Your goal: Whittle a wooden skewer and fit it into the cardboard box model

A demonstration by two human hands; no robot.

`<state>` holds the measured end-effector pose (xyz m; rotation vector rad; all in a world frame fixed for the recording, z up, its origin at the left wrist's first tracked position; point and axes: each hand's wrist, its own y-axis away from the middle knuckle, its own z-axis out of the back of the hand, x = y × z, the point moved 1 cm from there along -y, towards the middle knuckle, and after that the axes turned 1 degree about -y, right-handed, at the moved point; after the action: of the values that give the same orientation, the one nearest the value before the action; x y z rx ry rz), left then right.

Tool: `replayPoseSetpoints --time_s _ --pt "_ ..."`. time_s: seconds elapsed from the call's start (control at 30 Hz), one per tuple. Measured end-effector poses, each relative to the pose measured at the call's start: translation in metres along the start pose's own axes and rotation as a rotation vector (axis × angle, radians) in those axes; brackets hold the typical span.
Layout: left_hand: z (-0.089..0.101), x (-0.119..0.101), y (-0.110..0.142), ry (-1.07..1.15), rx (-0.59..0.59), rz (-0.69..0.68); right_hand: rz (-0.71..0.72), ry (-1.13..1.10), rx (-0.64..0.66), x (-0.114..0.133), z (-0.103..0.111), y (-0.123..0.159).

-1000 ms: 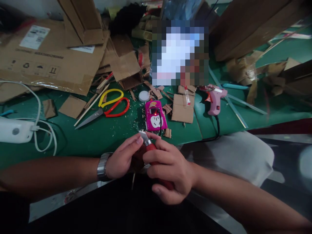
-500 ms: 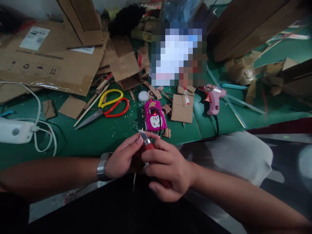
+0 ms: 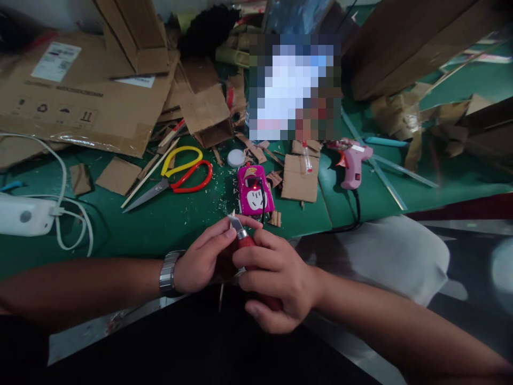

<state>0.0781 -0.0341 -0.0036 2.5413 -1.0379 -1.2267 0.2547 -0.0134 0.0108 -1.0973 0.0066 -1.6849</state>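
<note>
My right hand (image 3: 276, 280) is wrapped round the red handle of a carving knife (image 3: 247, 240), whose short metal blade points up and left. Pinched in my left hand (image 3: 206, 256) is a thin wooden stick (image 3: 221, 297); its pale tip shows beside the blade, its lower end hangs below my hands, and its middle is hidden. The blade lies close against the stick near my left thumb; whether it touches is hard to tell. Just beyond my hands sits a magenta power socket (image 3: 255, 190) with a lit red light and a black cord.
Scissors (image 3: 170, 184) with yellow and red handles lie left on the green table (image 3: 116, 230). A pink glue gun (image 3: 355, 166) rests right, near clear glue sticks (image 3: 387, 182). Cardboard scraps (image 3: 300, 176), pale shavings, a large cardboard sheet (image 3: 88, 112) and a white power strip (image 3: 28, 214) surround them.
The stick's pale tip shows a little more above the blade. My hands have otherwise barely moved, and both keep their hold.
</note>
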Motion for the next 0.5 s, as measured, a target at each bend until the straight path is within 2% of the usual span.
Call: replayPoseSetpoints --time_s 0.2,0.5 --pt "0.0008 -0.001 0.0008 -0.035 -0.021 0.043 0.032 -0.01 -0.01 -0.0021 -0.0016 0.0003" --pt "0.0038 0.0032 0.0018 -0.015 -0.029 0.024 0.04 -0.026 -0.022 -0.0028 -0.0036 -0.001"
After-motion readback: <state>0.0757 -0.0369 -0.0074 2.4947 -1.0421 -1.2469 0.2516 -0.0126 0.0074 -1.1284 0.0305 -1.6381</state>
